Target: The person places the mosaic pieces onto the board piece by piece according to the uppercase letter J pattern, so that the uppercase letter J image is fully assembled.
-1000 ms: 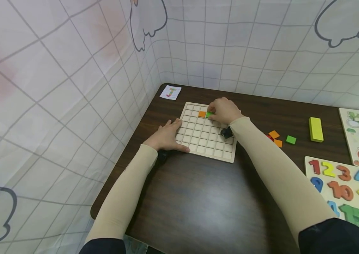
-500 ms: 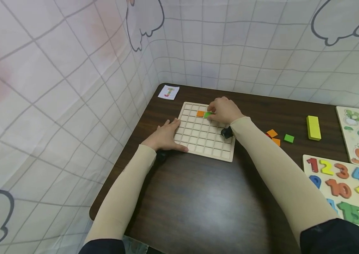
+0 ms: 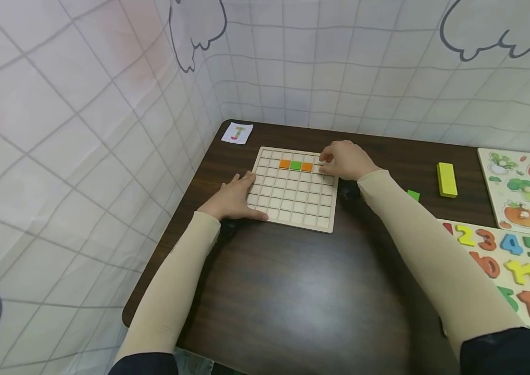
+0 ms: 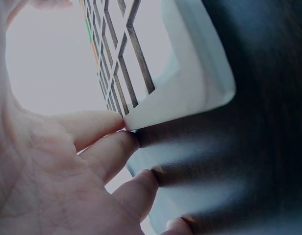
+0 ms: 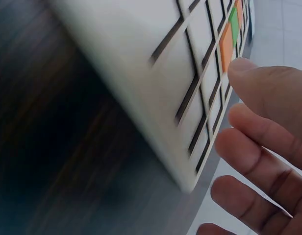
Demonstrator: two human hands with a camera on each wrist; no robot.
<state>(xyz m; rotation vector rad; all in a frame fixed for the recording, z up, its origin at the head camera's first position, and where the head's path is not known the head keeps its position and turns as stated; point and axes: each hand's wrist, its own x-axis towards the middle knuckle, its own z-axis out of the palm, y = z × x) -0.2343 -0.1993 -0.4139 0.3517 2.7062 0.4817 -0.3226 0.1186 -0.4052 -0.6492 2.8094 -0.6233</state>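
Observation:
A pale wooden grid board (image 3: 288, 200) lies on the dark table. Near its far edge an orange tile (image 3: 285, 164), a green tile (image 3: 295, 165) and a second orange tile (image 3: 307, 167) sit side by side in one row. My left hand (image 3: 232, 198) rests along the board's left edge, fingers spread, the fingertips (image 4: 126, 139) at its corner in the left wrist view. Over the board's far right part is my right hand (image 3: 348, 159), its fingers loosely bent with nothing between thumb and fingers in the right wrist view.
A small card (image 3: 237, 133) with a coloured J lies at the table's far left corner. Right of the right sleeve are a loose green tile (image 3: 413, 195), a yellow block (image 3: 446, 180), a number puzzle (image 3: 494, 245) and a vegetable puzzle (image 3: 522, 192).
My right hand has drawn back rightward from the tile row, uncovering the second orange tile beside the green one. The left hand stays at the board's edge; the head view has shifted slightly right.

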